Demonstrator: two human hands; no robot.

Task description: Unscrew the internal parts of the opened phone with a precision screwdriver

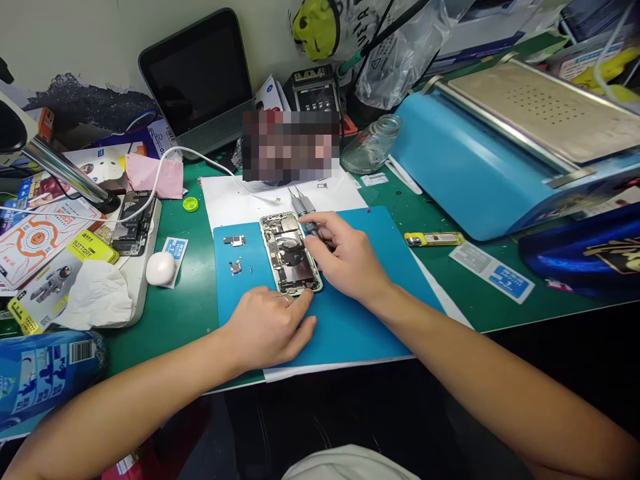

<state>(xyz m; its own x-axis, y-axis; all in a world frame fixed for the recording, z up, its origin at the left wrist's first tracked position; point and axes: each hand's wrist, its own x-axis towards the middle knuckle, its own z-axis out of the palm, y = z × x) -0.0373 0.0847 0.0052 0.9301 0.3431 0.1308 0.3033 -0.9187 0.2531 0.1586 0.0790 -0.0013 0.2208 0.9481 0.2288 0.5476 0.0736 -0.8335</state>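
An opened phone with its insides showing lies on a blue mat. My left hand rests on the mat at the phone's near end, fingers loosely curled, fingertips against its bottom edge. My right hand sits at the phone's right side, fingers closed round a thin grey tool whose tip is hidden by the fingers. A second grey tool lies just beside it. Two small removed parts lie on the mat left of the phone.
A blue machine fills the right rear. A glass jar, a tablet and a meter stand behind. On the left are another opened phone, a white earbud case, packaging and a lamp arm. A yellow lighter lies right.
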